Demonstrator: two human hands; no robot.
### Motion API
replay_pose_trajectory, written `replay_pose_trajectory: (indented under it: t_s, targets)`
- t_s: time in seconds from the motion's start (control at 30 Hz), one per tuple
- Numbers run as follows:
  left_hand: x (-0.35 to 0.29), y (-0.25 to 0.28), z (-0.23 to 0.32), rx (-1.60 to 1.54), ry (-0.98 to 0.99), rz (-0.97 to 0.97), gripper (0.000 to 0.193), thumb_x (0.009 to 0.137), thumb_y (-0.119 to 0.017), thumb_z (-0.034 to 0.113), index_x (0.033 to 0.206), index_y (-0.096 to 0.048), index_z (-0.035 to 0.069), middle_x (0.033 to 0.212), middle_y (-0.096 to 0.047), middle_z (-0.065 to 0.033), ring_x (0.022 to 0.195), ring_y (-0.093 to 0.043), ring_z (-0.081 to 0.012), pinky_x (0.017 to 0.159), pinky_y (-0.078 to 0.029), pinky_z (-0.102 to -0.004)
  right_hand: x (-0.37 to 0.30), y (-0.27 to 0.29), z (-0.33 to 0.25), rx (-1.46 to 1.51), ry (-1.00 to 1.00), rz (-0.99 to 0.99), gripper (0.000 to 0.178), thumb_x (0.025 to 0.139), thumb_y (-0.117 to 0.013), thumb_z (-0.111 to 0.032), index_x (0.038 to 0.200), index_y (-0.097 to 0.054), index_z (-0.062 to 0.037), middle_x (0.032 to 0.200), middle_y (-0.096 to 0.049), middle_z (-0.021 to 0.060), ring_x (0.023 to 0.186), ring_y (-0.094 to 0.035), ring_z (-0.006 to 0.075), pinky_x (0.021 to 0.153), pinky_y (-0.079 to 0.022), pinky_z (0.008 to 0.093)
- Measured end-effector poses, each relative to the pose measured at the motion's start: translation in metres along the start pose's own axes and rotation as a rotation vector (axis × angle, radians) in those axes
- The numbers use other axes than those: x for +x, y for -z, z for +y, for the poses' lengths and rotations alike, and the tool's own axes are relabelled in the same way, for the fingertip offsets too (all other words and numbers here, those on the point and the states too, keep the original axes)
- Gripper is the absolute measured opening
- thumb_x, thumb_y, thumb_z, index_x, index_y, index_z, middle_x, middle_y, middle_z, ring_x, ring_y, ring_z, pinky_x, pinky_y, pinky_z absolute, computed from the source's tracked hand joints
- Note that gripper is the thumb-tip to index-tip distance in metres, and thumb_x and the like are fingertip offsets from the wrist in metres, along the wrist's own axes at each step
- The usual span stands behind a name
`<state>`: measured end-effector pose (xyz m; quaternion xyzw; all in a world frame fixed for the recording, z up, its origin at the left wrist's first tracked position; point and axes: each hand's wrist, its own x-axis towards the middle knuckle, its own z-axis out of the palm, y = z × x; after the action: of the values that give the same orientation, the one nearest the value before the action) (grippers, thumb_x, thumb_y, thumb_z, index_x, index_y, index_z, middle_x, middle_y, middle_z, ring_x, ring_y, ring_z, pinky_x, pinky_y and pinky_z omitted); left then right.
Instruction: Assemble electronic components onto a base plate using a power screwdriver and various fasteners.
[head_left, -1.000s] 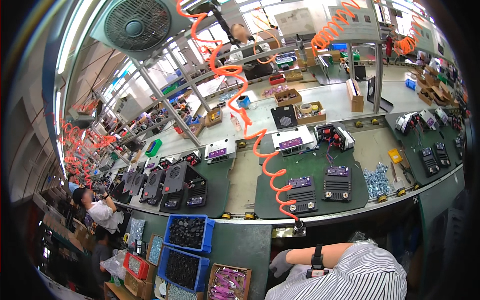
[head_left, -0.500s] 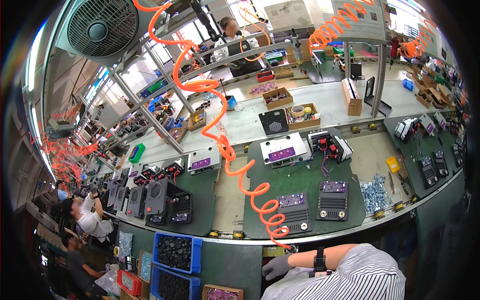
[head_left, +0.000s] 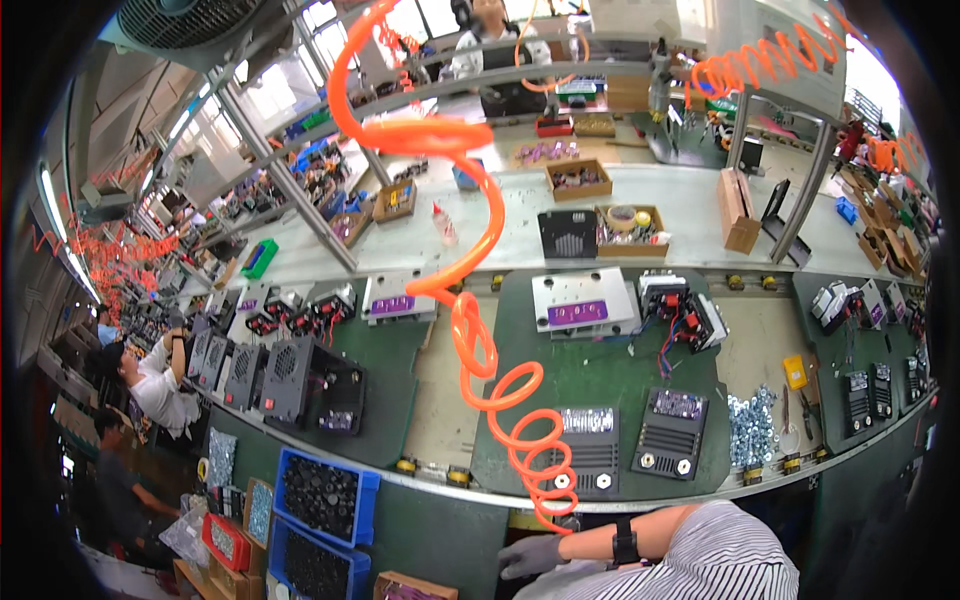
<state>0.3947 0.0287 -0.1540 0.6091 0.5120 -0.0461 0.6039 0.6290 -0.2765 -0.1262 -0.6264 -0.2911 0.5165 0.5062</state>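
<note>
My right hand (head_left: 530, 557), in a grey glove, is low at the bottom edge, just off the front of the bench. Its fingers look curled, but whatever they may hold is hidden. A black watch (head_left: 625, 542) is on the wrist, below a striped sleeve (head_left: 730, 555). The lower end of an orange coiled air hose (head_left: 522, 430) reaches down beside this wrist. My left hand does not show. Beyond the hand, a green work board (head_left: 520, 345) carries two black housings with circuit boards, a black housing (head_left: 672, 450) among them.
A metal block with a purple board (head_left: 585, 305) and a wired black-and-red assembly (head_left: 685, 310) sit farther back. Blue bins (head_left: 368, 495) of black parts stand left of the hand. Loose screws (head_left: 752, 430) lie to the right. Co-workers (head_left: 150, 385) work at left and across the bench.
The view has tilted and shifted, so the bench appears displaced. The orange hose has swung. My right hand stays low by the bench edge, slightly farther left in the picture.
</note>
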Motion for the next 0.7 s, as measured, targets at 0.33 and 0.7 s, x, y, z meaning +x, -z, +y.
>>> replay_pose_trajectory:
  t_s: [0.33,0.7]
  targets:
    - [-0.002,0.001,0.003,0.017,-0.007,0.040,0.023,0.083,-0.065,0.032,0.088,-0.061,0.009,0.067,-0.058,0.0003,0.050,-0.051,-0.0105,0.039,-0.038,-0.0258,-0.005,0.010,-0.020,0.060,-0.138,-0.050,0.036,0.089,-0.052,-0.035,0.110,-0.056,-0.0070,0.084,-0.058,0.0049,0.074,-0.055,0.0123,0.067,-0.048,0.0285]
    - [-0.004,0.027,-0.011,0.008,-0.051,0.039,0.024,0.082,-0.066,0.033,0.088,-0.062,0.009,0.068,-0.058,0.0004,0.050,-0.050,-0.0105,0.040,-0.037,-0.0265,0.011,0.001,-0.011,0.083,-0.046,0.053,0.039,0.085,-0.056,-0.034,0.111,-0.057,-0.0048,0.084,-0.063,0.0096,0.068,-0.059,0.0157,0.065,-0.049,0.0333]
